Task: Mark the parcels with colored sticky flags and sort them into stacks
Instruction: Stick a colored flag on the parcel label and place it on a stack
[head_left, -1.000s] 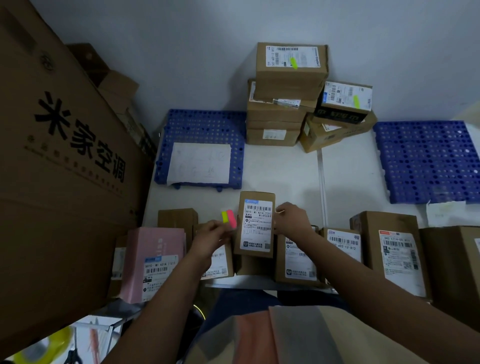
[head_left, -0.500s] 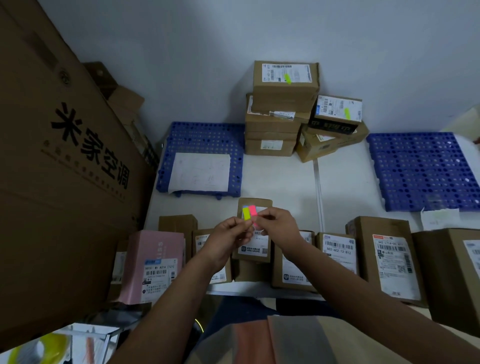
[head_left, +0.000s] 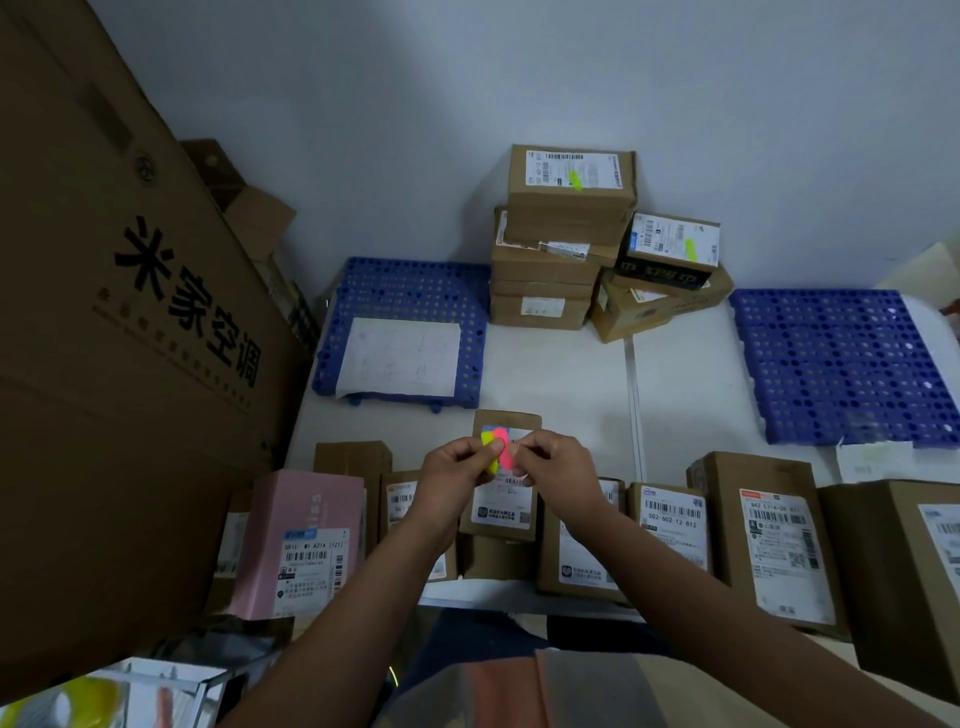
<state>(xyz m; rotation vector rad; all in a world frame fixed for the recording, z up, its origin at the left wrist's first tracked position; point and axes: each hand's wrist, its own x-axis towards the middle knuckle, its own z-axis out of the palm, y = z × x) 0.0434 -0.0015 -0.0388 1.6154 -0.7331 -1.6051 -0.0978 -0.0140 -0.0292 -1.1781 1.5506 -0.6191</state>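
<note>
Both hands meet in front of the person's chest, just above the near row of parcels. The left hand pinches a small pad of sticky flags, yellow and pink strips side by side, and holds it up where the light catches it. The right hand has its thumb and forefinger closed on the pink strip, a grip that looks meant for peeling off a single flag (whether it has lifted free I cannot tell from here).

Directly beneath the hands a small brown parcel rests on top of the others with its label facing up, probably set there so the flag can go straight down onto it. The rest of the near row lines the table edge, among them a pink parcel on the left and a tall brown parcel on the right; none of these shows a flag.

At the back against the wall is a stack of parcels, the top one bearing a green-yellow flag, with a dark parcel beside it flagged the same way, so that seems to be one sorted group. Two blue perforated mats lie either side, likely marking where other colours will go. The job looks to be in its early part.
</note>
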